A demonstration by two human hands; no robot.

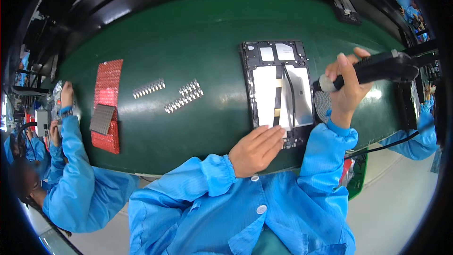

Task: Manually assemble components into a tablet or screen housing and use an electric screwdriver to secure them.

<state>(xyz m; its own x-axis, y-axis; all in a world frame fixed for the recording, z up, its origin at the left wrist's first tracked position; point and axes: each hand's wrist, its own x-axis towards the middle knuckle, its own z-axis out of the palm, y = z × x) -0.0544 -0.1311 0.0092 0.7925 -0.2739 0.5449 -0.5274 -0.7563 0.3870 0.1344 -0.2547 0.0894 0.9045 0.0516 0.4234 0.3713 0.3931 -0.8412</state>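
An opened tablet [261, 91] lies on the green table in front of me, its silver battery panels, dark central strips and black frame exposed. My left hand [257, 150] rests at its near edge, fingers stretched out flat, the tips touching the near part of the tablet. My right hand [348, 85] is wrapped round a black electric screwdriver [384, 68] with a pale collar. The tool lies almost level, its dark tip pointing left and close to the tablet's right edge. Partly hidden below this hand is a round grey dotted piece [322, 103].
Left of the tablet, rows of small metal-ended parts [184, 97] lie on the table [212, 132]. Further left are red bubble wrap [107, 85] and a grey ribbed block [102, 119]. Another dark device frame [342, 2] stands at the far right. A co-worker [78, 174] sits at left.
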